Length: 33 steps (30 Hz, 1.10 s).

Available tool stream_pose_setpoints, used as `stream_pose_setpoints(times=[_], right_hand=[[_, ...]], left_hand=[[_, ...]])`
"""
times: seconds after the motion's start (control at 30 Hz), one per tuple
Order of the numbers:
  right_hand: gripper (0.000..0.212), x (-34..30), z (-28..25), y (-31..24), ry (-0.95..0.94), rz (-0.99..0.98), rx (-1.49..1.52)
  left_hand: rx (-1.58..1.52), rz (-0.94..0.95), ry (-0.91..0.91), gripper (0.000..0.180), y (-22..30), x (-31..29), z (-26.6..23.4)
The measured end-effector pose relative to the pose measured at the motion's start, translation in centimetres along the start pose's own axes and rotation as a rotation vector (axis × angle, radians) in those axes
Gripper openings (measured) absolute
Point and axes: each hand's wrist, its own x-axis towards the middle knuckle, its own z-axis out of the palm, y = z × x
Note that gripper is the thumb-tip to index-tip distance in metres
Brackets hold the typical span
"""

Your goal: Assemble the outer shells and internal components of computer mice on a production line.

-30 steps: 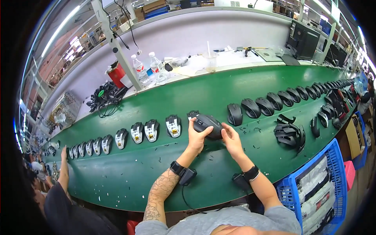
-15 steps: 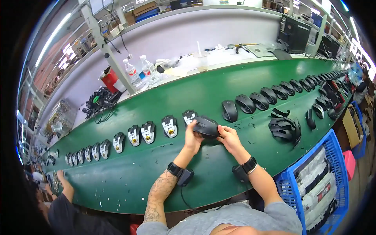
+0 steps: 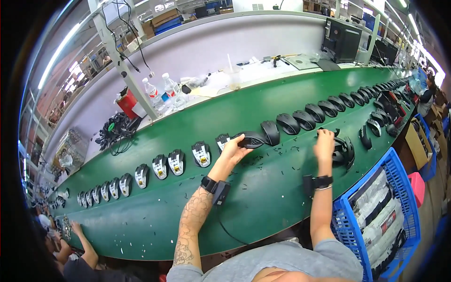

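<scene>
My left hand (image 3: 233,151) grips a black computer mouse (image 3: 251,140), holding it tilted just above the green bench (image 3: 155,225). My right hand (image 3: 324,144) is at the near-right pile of curved black plastic pieces (image 3: 346,152). Its fingers are bent together at a piece on the pile's far side, and the hand hides part of the pile. Left of the held mouse, a row of mice with pale, uncovered tops (image 3: 201,154) runs along the bench. To the right, a row of black-topped mice (image 3: 287,123) stretches away, beginning with one close beside the held mouse (image 3: 270,133).
A blue crate (image 3: 339,221) holding wrapped parts stands at the bench's right edge. Small black scraps lie on the bench. Bottles (image 3: 152,91), a cup (image 3: 233,80) and tangled cables (image 3: 117,129) are behind. At far left another person's arm (image 3: 84,239) reaches over the bench.
My right hand has let go of the mouse and moved right to the pile of black pieces. My left hand keeps the mouse, now tilted and slightly farther from me.
</scene>
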Motion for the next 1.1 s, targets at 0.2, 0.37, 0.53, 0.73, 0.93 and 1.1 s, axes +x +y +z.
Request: stream_pose_setpoints(times=[0.2, 0.37, 0.53, 0.73, 0.93, 1.1], right_hand=[[0.042, 2.8, -1.6, 5.5, -0.473, 0.041, 0.067], [0.042, 4.2, -1.3, 6.1, -0.456, 0.044, 0.139], [0.052, 3.8, -5.2, 5.9, -0.428, 0.020, -0.015], [0.053, 1.5, -8.5, 1.8, -0.091, -0.208, 0.147], [0.057, -2.1, -8.1, -9.1, -0.243, -0.591, 0.830], [0.066, -3.5, -5.2, -13.1, -0.178, -0.555, 0.979]], left_hand=[[0.354, 0.067, 0.124, 0.038, 0.9, 3.1, -0.3], [0.988, 0.378, 0.355, 0.062, -0.1, 6.7, -3.3], [1.559, 0.677, 0.397, 0.068, -1.0, 4.4, -3.2], [1.547, 0.960, 0.253, 0.049, -2.7, 0.9, -0.5], [1.127, 0.984, -0.242, 0.028, -4.5, -2.5, 3.8], [0.995, 0.948, -0.120, 0.026, -3.4, -3.7, 3.6]])
